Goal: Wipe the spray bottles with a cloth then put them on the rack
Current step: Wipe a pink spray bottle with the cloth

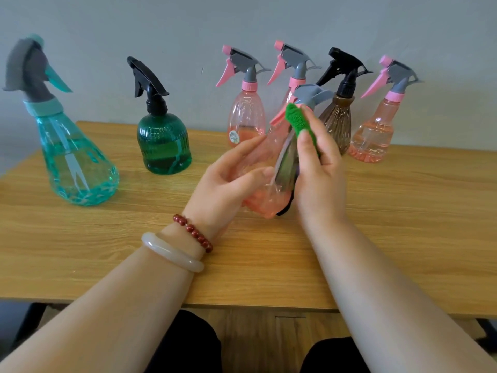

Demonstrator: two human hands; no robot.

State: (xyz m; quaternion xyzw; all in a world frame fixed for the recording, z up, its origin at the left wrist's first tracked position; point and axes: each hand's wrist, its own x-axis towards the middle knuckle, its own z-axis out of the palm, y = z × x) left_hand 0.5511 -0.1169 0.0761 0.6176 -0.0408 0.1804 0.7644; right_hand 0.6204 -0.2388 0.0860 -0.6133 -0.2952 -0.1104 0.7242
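Cradling the tilted pink spray bottle (265, 162) low down, the left hand (226, 184) curls round it; the right hand (320, 168) pinches a green cloth (297, 119) against its neck (just under the grey sprayer (312, 94)).

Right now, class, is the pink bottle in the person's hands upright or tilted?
Tilted. The pink bottle, held by the left hand, leans: its grey spray head sits well right of its base.

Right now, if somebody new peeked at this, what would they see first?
Probably the pink spray bottle, tilted in the middle over the wooden table. The left hand grips it while the right hand presses a bright green cloth near its neck. Next comes the big teal spray bottle, standing far left.
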